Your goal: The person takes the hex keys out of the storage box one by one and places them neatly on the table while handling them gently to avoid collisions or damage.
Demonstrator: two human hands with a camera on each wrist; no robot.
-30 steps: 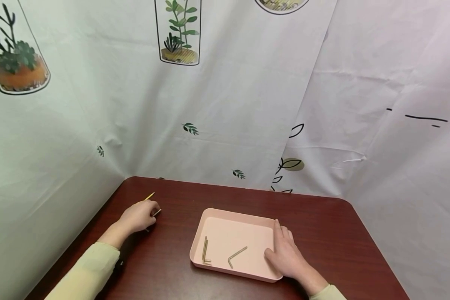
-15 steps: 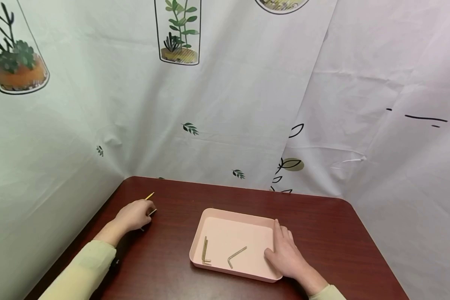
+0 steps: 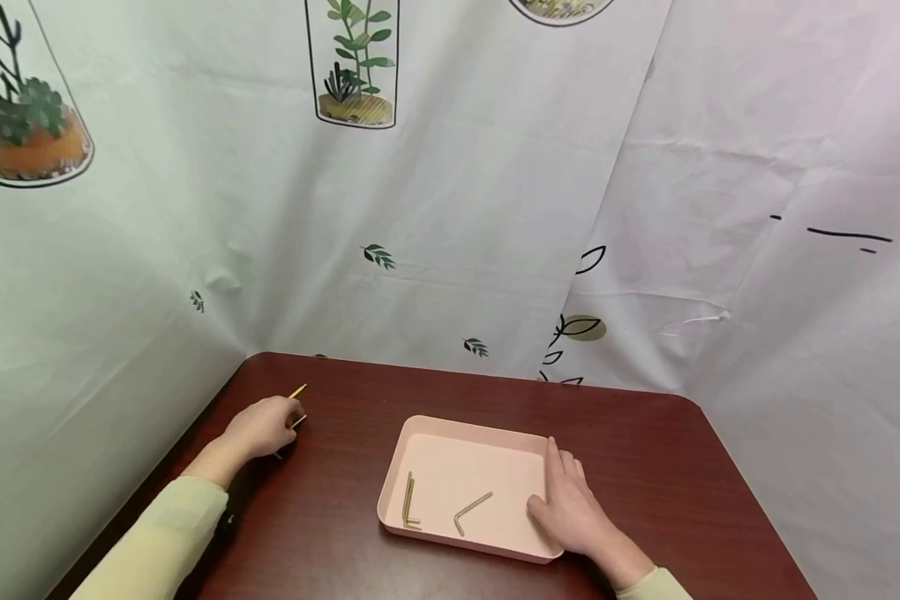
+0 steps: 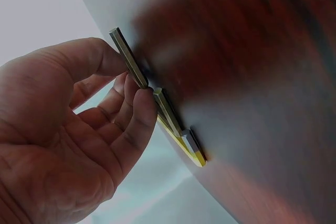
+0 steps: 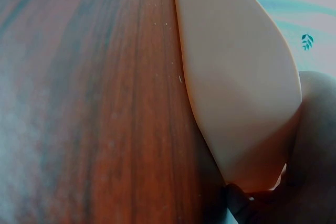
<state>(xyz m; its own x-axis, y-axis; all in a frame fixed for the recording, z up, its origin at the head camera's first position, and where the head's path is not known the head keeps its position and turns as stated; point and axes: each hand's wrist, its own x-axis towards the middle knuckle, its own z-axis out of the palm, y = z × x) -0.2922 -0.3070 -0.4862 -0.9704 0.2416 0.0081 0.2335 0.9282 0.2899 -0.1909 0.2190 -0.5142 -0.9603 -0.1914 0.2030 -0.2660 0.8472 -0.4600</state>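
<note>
My left hand [image 3: 258,427] pinches a brass-coloured hex key [image 4: 128,59] between thumb and fingers, low over the table's left side; its tip pokes out past the fingertips in the head view. Beside the fingers in the left wrist view lie another metal hex rod [image 4: 168,111] and a yellow-ended piece [image 4: 198,156]; a yellow tip [image 3: 297,391] shows beyond the hand in the head view. My right hand [image 3: 570,504] holds the pink tray [image 3: 465,430] by its right wall, thumb on the inner side. L-shaped hex keys [image 3: 472,510] lie in the tray, with more at its left end.
A dark red wooden table [image 3: 330,533] with rounded far corners carries everything. White printed cloth [image 3: 435,208] hangs close behind it and along both sides.
My left hand has drawn slightly to the left, and the hex key has moved along with it. The right hand and the tray stay in place.
</note>
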